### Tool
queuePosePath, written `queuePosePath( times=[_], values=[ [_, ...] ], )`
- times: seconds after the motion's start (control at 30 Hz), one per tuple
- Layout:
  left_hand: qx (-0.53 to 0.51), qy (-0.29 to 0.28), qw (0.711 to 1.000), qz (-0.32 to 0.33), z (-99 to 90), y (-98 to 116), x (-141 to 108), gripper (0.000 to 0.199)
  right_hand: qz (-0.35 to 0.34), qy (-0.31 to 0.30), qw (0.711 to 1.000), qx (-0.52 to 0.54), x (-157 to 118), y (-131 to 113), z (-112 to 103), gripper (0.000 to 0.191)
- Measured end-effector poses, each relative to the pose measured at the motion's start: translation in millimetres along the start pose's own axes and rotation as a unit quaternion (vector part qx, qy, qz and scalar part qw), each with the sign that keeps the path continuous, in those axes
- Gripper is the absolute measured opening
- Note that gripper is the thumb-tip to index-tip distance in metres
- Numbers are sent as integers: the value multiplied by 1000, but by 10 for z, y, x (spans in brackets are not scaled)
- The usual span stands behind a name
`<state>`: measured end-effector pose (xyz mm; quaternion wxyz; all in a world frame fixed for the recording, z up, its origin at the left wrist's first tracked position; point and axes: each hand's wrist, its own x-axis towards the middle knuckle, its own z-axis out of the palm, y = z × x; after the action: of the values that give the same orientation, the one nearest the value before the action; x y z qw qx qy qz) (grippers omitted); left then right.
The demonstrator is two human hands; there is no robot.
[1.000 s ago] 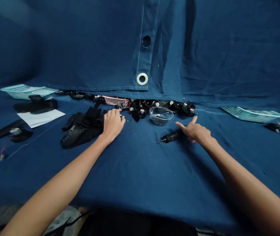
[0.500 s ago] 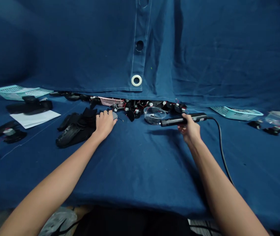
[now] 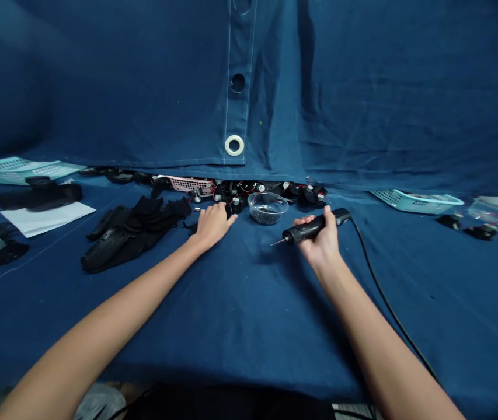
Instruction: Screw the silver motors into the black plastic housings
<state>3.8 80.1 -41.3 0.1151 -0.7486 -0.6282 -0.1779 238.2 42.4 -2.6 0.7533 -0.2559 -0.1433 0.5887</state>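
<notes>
My right hand (image 3: 322,238) is wrapped round a black corded electric screwdriver (image 3: 312,229), its thin bit pointing left and a little down above the blue cloth. My left hand (image 3: 215,224) reaches over the near edge of a pile of small black parts with red wires (image 3: 235,204). Its fingers are bent over a dark part, and what they grip is mostly hidden. Between the hands, a clear round bowl (image 3: 268,209) holds many small dark screws. Left of my left hand lie black cloth and black plastic pieces (image 3: 132,236).
A pink basket (image 3: 191,185) stands behind the pile. Light blue baskets (image 3: 424,203) sit at far right and far left. White paper (image 3: 49,218) and black parts lie at left. A hanging blue cloth (image 3: 143,81) covers the back. The cable runs down at right.
My left hand has moved right, off the black cloth pieces to the pile. My right hand has turned the screwdriver, so its bit tilts down and no longer overlaps the bowl. The view has shifted slightly.
</notes>
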Motion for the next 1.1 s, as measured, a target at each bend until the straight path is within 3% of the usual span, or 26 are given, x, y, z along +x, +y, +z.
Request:
queuePosePath(
  times=[0.17, 0.3, 0.4, 0.5, 0.57, 0.63, 0.7, 0.77, 0.83, 0.9, 1.0, 1.1],
  values=[
    [17, -34, 998, -41, 101, 151, -6, 47, 54, 7, 998, 16, -110, 118, 41, 48],
    [39, -108, 992, -55, -18, -73, -110, 46, 69, -20, 997, 13, -169, 132, 70, 44],
    [34, -161, 986, -13, -212, -235, -172, 36, 63, -42, 997, -2, -200, 119, 89, 41],
    [18, -147, 989, 25, -437, -223, -234, 51, 49, -62, 997, -8, -228, 85, 112, 42],
    [-77, -94, 991, 61, -559, -118, -275, 61, 28, -61, 998, -9, -245, 48, 132, 42],
    [-242, -39, 965, 89, -614, 34, -317, 64, 1, -55, 998, -12, -254, 0, 152, 40],
    [-400, -14, 912, 86, -583, 199, -362, 63, -24, -52, 998, -16, -252, -54, 167, 37],
    [-512, -27, 857, 61, -486, 335, -407, 58, -42, -51, 998, -18, -237, -106, 171, 34],
    [-561, -70, 824, 46, -379, 402, -438, 56, -52, -52, 997, -16, -216, -151, 163, 33],
    [-537, -126, 832, 63, -315, 380, -443, 57, -60, -54, 997, -17, -195, -180, 147, 36],
    [-420, -161, 888, 98, -318, 231, -411, 55, -75, -56, 995, -38, -180, -188, 123, 41],
    [-327, -211, 915, 108, -335, 105, -399, 61, -93, -55, 992, -62, -179, -166, 113, 40]
  ],
)
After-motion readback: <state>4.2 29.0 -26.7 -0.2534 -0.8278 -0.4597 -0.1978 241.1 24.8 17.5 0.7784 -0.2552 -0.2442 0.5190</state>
